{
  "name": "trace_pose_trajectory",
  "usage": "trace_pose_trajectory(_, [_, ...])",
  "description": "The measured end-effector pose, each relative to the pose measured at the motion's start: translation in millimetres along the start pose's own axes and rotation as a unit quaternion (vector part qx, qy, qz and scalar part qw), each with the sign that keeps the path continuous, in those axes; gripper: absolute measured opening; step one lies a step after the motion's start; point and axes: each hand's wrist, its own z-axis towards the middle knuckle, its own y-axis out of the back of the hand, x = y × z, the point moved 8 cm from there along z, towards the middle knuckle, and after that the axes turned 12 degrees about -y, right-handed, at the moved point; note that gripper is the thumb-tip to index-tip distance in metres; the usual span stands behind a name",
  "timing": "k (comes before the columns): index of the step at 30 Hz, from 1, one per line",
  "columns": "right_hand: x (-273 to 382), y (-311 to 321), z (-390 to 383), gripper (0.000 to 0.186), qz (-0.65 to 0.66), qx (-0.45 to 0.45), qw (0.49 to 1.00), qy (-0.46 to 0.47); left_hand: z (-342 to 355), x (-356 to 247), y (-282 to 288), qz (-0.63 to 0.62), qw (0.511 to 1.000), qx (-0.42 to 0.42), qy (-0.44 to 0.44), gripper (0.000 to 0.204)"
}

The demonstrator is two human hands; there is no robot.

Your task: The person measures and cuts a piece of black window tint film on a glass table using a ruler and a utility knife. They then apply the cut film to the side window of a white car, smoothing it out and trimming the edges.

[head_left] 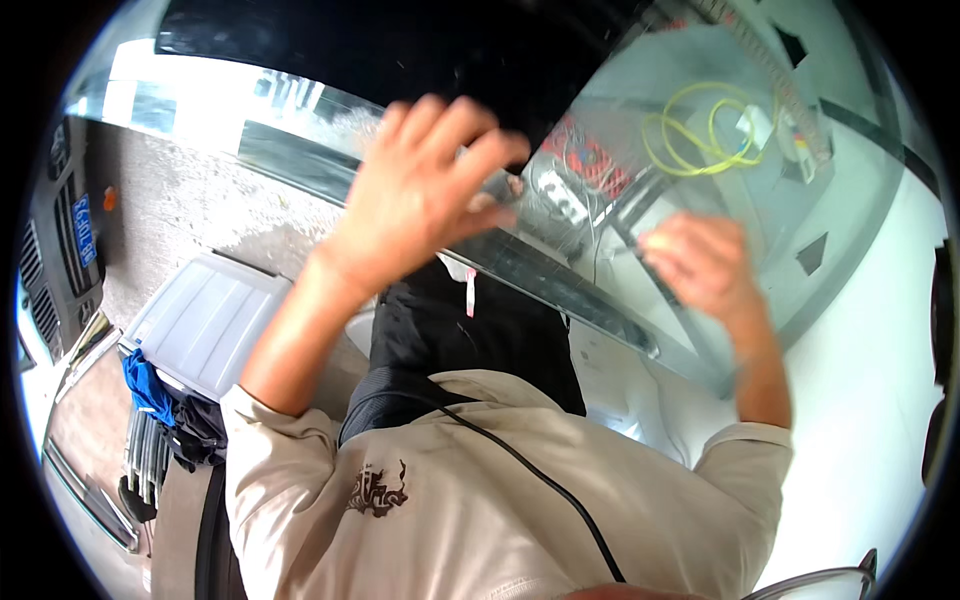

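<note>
My left hand (415,185) is raised over the near edge of a glass tabletop (690,215), beside a large black sheet or panel (400,45). Its fingers are curved and apart from the thumb, and no held thing shows. My right hand (705,262) hovers above the right part of the glass. Thumb and fingertips are pressed together there; blur hides whatever they may hold. A loosely coiled yellow cable (712,165) lies farther off, past the right hand. Between the hands, a white power strip (562,196) and a red tangle of cords (590,162) show.
To the left, a grey lidded plastic box (208,318) stands with a blue cloth (148,388) by its corner. A vehicle's front end (70,220) is at the far left. A black cord (530,470) runs across my shirt. Below the table edge hangs a small pink-and-white strip (470,292).
</note>
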Motion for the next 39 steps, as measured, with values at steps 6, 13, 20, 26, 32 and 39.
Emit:
trace_pose_trajectory(6, [36.5,-82.8,-65.5,0.008,0.385,-0.057,0.869,-0.305,-84.8,-47.4,59.2,-0.091,0.987,-0.087,0.095,0.035])
trace_pose_trajectory(13, [113.0,-91.9,14.2,0.017,0.453,-0.064,0.857,-0.238,-78.1,-161.9,256.1,-0.253,0.891,-0.327,-0.186,0.020])
trace_pose_trajectory(20, [117.9,30.6,127.2,0.030,0.381,-0.207,0.888,-0.151,-102.4,-178.6,367.5,-0.363,0.701,-0.418,-0.449,0.027])
trace_pose_trajectory(26, [127.1,91.4,206.6,0.036,0.295,-0.294,0.894,-0.164,-122.6,-105.9,428.4,-0.484,0.712,-0.278,-0.427,0.024])
trace_pose_trajectory(32, [81.5,108.7,225.8,0.041,0.070,-0.276,0.907,-0.311,-113.3,48.4,388.5,-0.464,0.840,-0.221,-0.174,0.026])
trace_pose_trajectory(39, [-16.0,139.5,261.1,0.031,-0.085,-0.186,0.908,-0.365,-183.1,299.5,174.9,-0.365,0.769,-0.378,0.363,0.034])
